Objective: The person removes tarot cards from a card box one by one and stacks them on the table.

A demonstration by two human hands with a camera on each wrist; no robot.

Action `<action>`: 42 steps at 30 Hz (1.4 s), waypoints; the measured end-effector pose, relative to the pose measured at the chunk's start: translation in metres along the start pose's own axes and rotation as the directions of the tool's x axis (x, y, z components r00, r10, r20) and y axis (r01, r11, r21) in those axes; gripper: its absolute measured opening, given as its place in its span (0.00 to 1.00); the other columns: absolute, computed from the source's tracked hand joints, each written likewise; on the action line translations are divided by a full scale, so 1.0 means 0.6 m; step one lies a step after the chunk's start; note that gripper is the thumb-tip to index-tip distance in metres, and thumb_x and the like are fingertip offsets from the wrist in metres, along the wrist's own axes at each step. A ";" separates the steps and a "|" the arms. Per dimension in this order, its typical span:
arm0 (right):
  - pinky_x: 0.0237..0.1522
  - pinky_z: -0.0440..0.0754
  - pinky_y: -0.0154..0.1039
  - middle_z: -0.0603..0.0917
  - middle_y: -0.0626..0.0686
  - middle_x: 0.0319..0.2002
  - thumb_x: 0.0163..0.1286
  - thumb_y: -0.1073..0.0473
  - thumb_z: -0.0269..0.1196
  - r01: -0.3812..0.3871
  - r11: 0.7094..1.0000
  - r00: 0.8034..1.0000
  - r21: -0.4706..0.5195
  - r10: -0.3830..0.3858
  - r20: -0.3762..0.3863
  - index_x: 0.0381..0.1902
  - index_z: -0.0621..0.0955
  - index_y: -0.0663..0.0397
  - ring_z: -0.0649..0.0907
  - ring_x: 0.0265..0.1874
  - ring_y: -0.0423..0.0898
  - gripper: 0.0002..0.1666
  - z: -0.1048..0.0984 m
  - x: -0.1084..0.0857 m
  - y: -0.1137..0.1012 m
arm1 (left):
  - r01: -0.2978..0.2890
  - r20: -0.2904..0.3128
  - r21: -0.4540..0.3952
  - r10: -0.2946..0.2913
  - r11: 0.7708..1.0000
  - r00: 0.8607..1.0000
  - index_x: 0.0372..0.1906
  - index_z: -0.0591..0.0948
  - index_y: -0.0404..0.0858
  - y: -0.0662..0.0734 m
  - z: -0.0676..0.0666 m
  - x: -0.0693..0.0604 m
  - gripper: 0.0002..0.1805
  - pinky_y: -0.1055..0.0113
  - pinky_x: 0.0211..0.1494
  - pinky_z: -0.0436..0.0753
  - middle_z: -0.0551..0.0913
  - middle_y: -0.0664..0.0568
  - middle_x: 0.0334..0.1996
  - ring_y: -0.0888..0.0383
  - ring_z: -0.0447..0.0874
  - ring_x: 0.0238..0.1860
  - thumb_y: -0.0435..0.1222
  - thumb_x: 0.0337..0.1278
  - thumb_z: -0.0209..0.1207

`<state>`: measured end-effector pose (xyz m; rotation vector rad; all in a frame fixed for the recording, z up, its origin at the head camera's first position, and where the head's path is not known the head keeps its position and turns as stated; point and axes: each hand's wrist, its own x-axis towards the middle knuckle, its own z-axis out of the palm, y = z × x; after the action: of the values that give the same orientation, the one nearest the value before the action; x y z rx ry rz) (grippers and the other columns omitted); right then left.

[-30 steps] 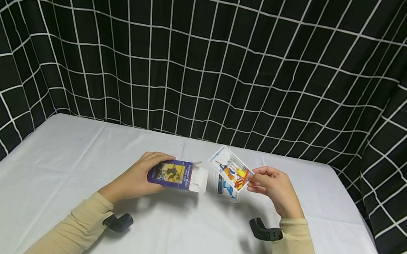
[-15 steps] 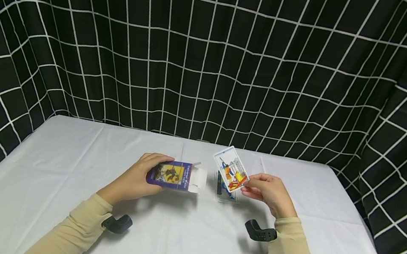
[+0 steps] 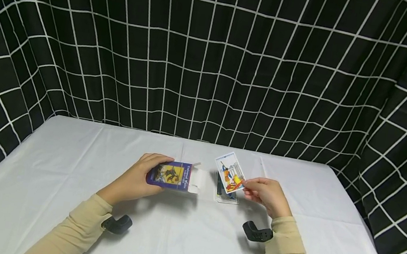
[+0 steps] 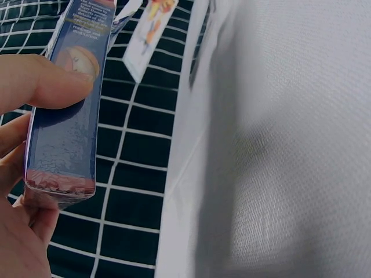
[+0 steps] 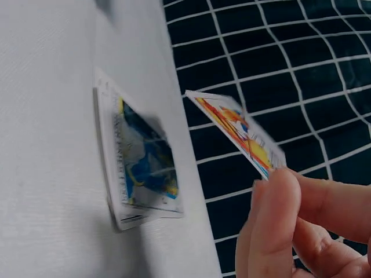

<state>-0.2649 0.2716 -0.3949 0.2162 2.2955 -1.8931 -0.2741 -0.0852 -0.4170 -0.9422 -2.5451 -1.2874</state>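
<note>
My left hand [image 3: 139, 178] grips a purple tarot card box [image 3: 170, 175] from its left end, raised over the table. The box's white flap end is open and points right. In the left wrist view, the thumb presses on the blue narrow side of the box [image 4: 64, 145]. Between thumb and fingertips, my right hand [image 3: 267, 195] pinches a tarot card [image 3: 229, 171] by its lower right corner. That tilted card, with a red, yellow and blue picture, hangs above a small pile of cards [image 3: 227, 198]. A bluish picture shows on top of the pile [image 5: 148, 168] in the right wrist view.
A white cloth [image 3: 173, 239] with creases covers the table. Behind it and at both sides hang black curtains [image 3: 212, 59] with a white grid. Each wrist wears a black camera mount, such as the right one [image 3: 257, 232].
My right hand has moved a little left and down, bringing the card lower over the pile and turning it more upright. The left hand and the box have barely moved.
</note>
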 end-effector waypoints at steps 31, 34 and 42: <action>0.16 0.77 0.25 0.77 0.45 0.10 0.63 0.66 0.65 -0.228 0.957 0.972 -0.180 0.235 0.017 0.20 0.80 0.60 0.76 0.09 0.33 0.11 0.022 0.021 0.049 | -0.008 -0.001 0.002 0.008 1.000 1.000 0.66 0.74 0.42 0.002 0.001 -0.002 0.40 0.46 0.68 0.69 0.76 0.47 0.63 0.48 0.68 0.64 0.30 0.39 0.72; 0.15 0.77 0.25 0.76 0.45 0.10 0.63 0.66 0.64 -0.217 0.950 0.974 -0.224 0.224 0.007 0.19 0.79 0.60 0.75 0.09 0.33 0.13 0.025 0.019 0.050 | -0.009 -0.002 0.003 0.009 1.000 1.000 0.66 0.74 0.42 0.002 0.001 -0.002 0.41 0.46 0.68 0.69 0.76 0.47 0.63 0.48 0.68 0.64 0.30 0.39 0.72; 0.15 0.76 0.25 0.75 0.45 0.11 0.63 0.66 0.64 -0.215 0.939 0.976 -0.268 0.216 -0.026 0.19 0.78 0.61 0.74 0.09 0.33 0.13 0.032 0.017 0.050 | -0.006 0.001 0.000 0.006 1.000 1.000 0.67 0.74 0.39 0.003 0.001 -0.001 0.41 0.45 0.68 0.69 0.76 0.46 0.63 0.47 0.68 0.64 0.30 0.39 0.72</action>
<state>-0.2679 0.2587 -0.4294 0.4091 2.3825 -1.4588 -0.2725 -0.0840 -0.4164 -0.9502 -2.5415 -1.2861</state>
